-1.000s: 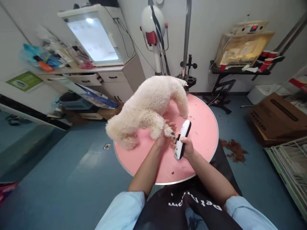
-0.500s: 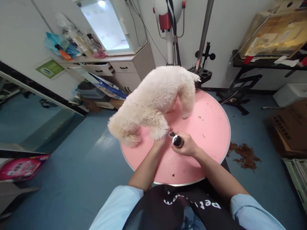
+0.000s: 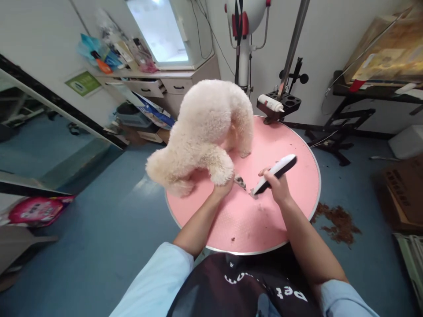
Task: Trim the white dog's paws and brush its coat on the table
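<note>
A fluffy cream-white dog (image 3: 205, 119) stands on a round pink grooming table (image 3: 284, 141), its head toward the left edge. My left hand (image 3: 224, 187) is closed round one of the dog's legs, with the dark-padded paw (image 3: 240, 181) sticking out beyond my fingers. In my right hand (image 3: 277, 185) is a white and black hair clipper (image 3: 279, 169), its blade end pointing down and left. The blade is close to the paw but apart from it. Dark bits of hair lie on the tabletop around it.
A metal post with a black holder (image 3: 291, 105) rises at the table's back edge, a white bottle (image 3: 271, 103) in it. A stand dryer (image 3: 244, 57) is behind the dog. Brown hair (image 3: 339, 222) lies on the floor at right.
My right hand has drawn the clipper away from the paw to the right and tilted it, so its side shows. The dog has shifted left, while my left hand keeps its hold.
</note>
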Tool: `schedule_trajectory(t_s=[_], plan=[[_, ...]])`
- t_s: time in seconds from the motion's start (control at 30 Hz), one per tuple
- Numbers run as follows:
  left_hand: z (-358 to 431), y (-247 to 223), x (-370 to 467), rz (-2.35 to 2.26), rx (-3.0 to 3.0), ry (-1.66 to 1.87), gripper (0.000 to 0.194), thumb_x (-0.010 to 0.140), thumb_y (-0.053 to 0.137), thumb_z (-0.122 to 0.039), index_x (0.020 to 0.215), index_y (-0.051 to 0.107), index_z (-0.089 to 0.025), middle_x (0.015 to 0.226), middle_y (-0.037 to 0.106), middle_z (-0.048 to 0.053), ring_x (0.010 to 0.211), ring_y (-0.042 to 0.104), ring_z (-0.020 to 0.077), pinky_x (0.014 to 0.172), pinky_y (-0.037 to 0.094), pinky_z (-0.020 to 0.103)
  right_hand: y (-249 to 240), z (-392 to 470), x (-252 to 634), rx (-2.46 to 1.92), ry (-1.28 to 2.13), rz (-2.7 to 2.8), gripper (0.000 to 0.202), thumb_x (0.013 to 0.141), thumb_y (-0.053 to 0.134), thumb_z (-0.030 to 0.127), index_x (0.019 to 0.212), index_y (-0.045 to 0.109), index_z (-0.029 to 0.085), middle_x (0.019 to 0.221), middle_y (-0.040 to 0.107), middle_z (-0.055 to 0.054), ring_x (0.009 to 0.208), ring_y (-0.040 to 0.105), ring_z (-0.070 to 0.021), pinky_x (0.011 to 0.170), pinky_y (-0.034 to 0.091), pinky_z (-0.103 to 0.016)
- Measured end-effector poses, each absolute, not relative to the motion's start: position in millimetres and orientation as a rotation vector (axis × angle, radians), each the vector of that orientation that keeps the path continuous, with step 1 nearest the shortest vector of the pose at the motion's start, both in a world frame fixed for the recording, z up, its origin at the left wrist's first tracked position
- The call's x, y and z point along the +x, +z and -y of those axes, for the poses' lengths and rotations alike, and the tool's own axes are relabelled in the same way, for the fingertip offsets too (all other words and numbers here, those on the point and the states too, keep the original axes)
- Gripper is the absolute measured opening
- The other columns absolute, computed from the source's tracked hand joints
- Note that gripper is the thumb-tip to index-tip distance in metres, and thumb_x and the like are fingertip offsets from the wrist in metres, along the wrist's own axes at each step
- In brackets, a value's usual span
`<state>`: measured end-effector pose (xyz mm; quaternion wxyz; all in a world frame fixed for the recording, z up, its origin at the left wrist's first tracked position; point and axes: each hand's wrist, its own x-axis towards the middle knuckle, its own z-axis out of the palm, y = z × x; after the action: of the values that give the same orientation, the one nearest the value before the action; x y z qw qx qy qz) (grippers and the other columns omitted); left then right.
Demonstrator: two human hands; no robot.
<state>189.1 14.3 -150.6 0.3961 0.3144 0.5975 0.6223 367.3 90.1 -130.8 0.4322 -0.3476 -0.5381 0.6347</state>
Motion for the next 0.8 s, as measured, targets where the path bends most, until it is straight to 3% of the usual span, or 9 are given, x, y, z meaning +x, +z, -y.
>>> schedule_trajectory(t_s=[0.13,0.3,0.53,0.67,0.8], plan=[[-13,-154,185,-1.595,0.86,1.573,0.051,0.079,0.075,-0.055,0.05,0.05,-0.021,0.05,0.045,-0.002,0.059,0.052,0.015,0.064,0.047,0.028,-120,-112,346,-0.836,1.825,1.223,0.042,0.066,0.076,0.057,0.08,0.062,0.019,0.068,0.072,-0.005,0.044,0.05,-0.011,0.037,0.034,-0.023],[-12,-165,177,-1.602,0.826,1.61,0.051,0.079,0.072,-0.062,0.054,0.056,-0.021,0.049,0.048,-0.002,0.056,0.051,0.0144,0.058,0.044,0.027,-113,-110,326,-0.785,1.845,1.356,0.041,0.065,0.082,0.05,0.083,0.062,0.019,0.074,0.076,-0.005,0.044,0.055,-0.0112,0.037,0.041,-0.023],[-10,-168,169,-1.513,0.928,1.517,0.057,0.076,0.068,-0.071,0.052,0.062,-0.02,0.051,0.058,0.002,0.055,0.054,0.0159,0.054,0.043,0.027,-116,-108,320,-0.745,1.93,1.381,0.045,0.068,0.082,0.055,0.088,0.059,0.021,0.078,0.077,-0.004,0.053,0.065,-0.0143,0.042,0.047,-0.023],[-10,-171,167,-1.494,0.844,1.551,0.054,0.074,0.073,-0.068,0.054,0.064,-0.02,0.053,0.057,0.003,0.055,0.054,0.0152,0.054,0.042,0.027,-121,-109,314,-0.753,1.998,1.362,0.048,0.067,0.082,0.056,0.091,0.058,0.022,0.08,0.076,-0.004,0.053,0.064,-0.014,0.044,0.049,-0.024],[-9,-180,165,-1.54,0.792,1.565,0.053,0.076,0.071,-0.068,0.058,0.063,-0.019,0.055,0.059,0.002,0.054,0.054,0.0143,0.053,0.043,0.026,-126,-107,311,-0.756,1.947,1.243,0.042,0.069,0.08,0.054,0.086,0.058,0.022,0.076,0.075,-0.003,0.049,0.059,-0.0122,0.04,0.042,-0.023]])
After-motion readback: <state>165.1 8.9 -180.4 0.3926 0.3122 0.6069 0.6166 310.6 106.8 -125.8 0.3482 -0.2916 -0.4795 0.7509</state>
